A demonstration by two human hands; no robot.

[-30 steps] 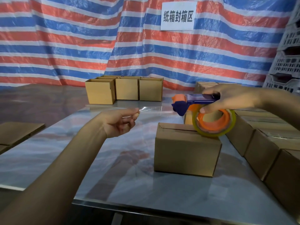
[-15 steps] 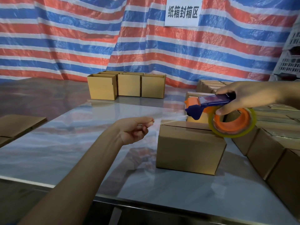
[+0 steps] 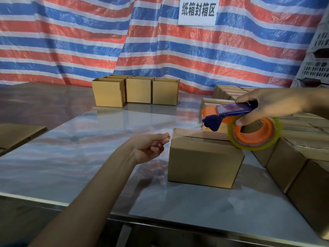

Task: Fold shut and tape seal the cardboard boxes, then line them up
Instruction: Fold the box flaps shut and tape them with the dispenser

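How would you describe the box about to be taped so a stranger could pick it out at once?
Start at the glossy table in front of the striped tarp. Near its front, between the left hand and the row of boxes along the right edge, sits one box. It alone stands apart, under the tape strip stretched from the orange tape dispenser.

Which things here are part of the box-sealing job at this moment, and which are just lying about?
Job: middle box; tape dispenser, held by right hand; tape strip, pinched by left hand; three open boxes behind; box row at right.
Lying about: flat cardboard; wall sign; plastic crates; striped tarp.
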